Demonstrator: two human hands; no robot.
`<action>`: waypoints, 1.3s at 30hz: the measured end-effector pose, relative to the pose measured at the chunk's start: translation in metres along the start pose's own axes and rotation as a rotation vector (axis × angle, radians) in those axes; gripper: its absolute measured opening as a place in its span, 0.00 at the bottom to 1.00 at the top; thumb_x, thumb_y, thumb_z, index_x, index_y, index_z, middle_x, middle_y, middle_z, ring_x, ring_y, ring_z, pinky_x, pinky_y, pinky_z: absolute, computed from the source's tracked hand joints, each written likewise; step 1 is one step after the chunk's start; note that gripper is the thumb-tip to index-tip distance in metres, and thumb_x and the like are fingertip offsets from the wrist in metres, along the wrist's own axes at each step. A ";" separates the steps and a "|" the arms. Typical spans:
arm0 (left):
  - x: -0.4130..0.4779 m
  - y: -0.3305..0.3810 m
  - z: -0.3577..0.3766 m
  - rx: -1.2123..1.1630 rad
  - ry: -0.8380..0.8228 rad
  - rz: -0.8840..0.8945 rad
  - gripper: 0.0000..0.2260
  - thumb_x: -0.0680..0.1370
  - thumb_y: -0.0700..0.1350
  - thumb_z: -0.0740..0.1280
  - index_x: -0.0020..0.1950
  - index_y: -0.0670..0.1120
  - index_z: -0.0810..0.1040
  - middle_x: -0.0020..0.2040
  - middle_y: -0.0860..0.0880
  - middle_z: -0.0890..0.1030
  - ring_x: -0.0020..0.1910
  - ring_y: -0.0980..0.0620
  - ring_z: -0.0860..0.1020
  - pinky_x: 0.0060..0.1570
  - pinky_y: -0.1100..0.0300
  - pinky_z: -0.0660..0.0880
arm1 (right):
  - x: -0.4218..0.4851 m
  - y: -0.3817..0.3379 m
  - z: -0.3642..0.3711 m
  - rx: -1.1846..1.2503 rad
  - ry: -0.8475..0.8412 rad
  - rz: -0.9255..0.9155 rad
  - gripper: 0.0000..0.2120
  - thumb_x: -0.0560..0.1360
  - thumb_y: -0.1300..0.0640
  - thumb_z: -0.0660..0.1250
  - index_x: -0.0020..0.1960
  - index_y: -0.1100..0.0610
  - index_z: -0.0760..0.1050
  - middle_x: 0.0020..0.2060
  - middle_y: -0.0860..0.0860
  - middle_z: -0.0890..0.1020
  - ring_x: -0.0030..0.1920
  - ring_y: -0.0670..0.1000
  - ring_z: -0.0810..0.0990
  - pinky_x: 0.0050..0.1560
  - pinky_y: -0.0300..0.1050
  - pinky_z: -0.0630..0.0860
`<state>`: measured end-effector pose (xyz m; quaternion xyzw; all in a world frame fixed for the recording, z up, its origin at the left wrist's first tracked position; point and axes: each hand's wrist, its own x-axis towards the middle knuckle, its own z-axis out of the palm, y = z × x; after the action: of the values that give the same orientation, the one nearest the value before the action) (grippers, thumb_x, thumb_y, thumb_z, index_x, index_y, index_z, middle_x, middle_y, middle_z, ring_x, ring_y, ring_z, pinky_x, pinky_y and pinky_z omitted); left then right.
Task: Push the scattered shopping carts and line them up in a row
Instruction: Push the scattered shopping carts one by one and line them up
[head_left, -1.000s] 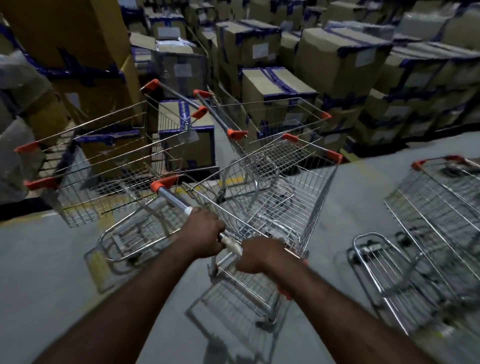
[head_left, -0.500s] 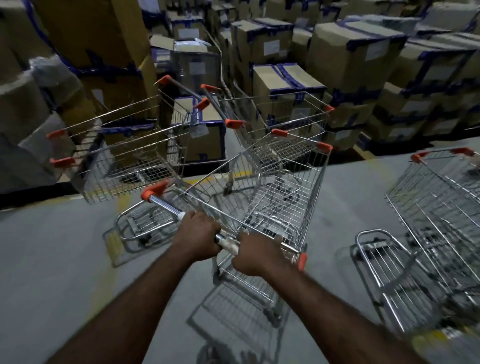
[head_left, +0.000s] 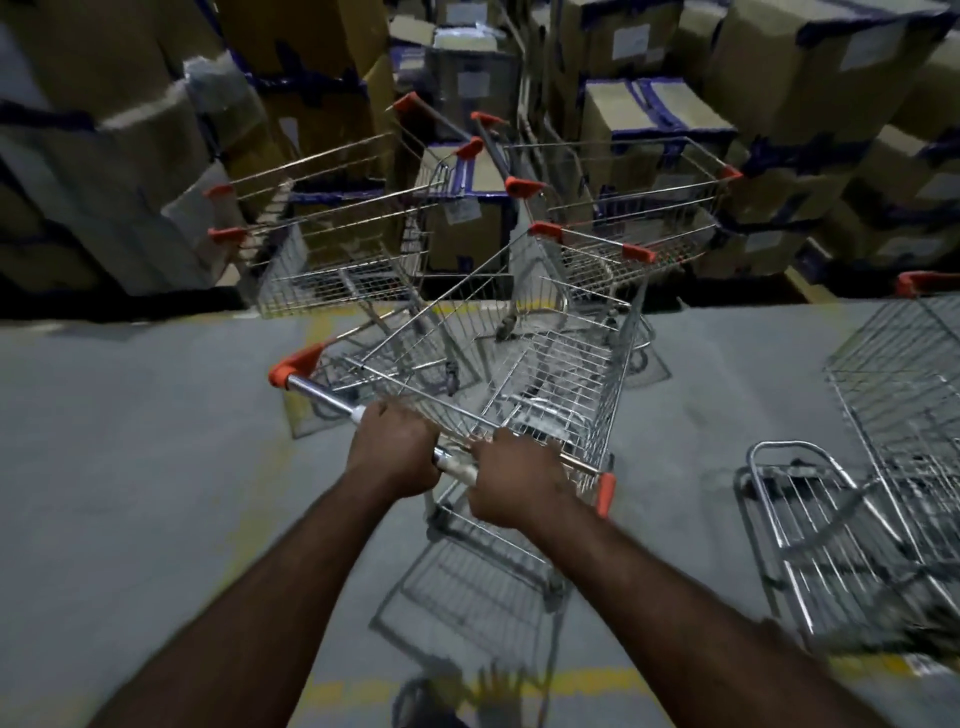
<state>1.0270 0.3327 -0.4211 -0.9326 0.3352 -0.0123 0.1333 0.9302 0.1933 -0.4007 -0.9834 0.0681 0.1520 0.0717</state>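
Note:
A wire shopping cart (head_left: 561, 364) with orange corner caps stands right in front of me. Its chrome handle bar (head_left: 322, 397) runs slantwise from upper left to lower right. My left hand (head_left: 395, 449) and my right hand (head_left: 517, 480) both grip that bar, close together. Just beyond it stand two more carts against the boxes: one on the left (head_left: 332, 249) and one on the right (head_left: 644, 218). The front of my cart points between them, close to the right one. Another cart (head_left: 893, 415) stands at the right edge, partly cut off.
Stacks of taped cardboard boxes (head_left: 810, 78) wall off the far side from left to right. The grey concrete floor (head_left: 135, 467) carries faded yellow lines (head_left: 587, 680). Open floor lies to my left.
The cart in my hands has rolled forward toward the two carts at the boxes. The view has swung left, so the cart on the right has slid toward the frame's edge.

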 end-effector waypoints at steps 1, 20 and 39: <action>-0.006 -0.001 0.002 0.001 -0.011 -0.013 0.11 0.68 0.53 0.66 0.44 0.50 0.82 0.44 0.49 0.82 0.51 0.45 0.79 0.54 0.51 0.66 | -0.004 -0.003 0.000 0.001 -0.007 -0.011 0.26 0.72 0.42 0.68 0.68 0.48 0.73 0.62 0.54 0.76 0.62 0.58 0.77 0.65 0.65 0.70; -0.084 -0.080 0.026 -0.003 -0.071 -0.281 0.13 0.70 0.56 0.64 0.47 0.51 0.81 0.47 0.50 0.84 0.51 0.46 0.81 0.56 0.52 0.66 | 0.018 -0.101 0.004 -0.075 -0.043 -0.240 0.20 0.71 0.46 0.68 0.62 0.50 0.78 0.56 0.53 0.80 0.58 0.58 0.80 0.65 0.65 0.69; -0.098 -0.101 0.029 -0.086 -0.108 -0.514 0.10 0.75 0.54 0.64 0.48 0.51 0.79 0.47 0.52 0.84 0.48 0.47 0.81 0.58 0.49 0.67 | 0.062 -0.121 0.005 -0.224 0.138 -0.311 0.23 0.73 0.41 0.67 0.65 0.48 0.76 0.63 0.52 0.76 0.65 0.58 0.73 0.67 0.61 0.66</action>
<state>1.0172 0.4756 -0.4169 -0.9912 0.0802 0.0182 0.1036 1.0062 0.3059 -0.4095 -0.9920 -0.0973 0.0781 -0.0204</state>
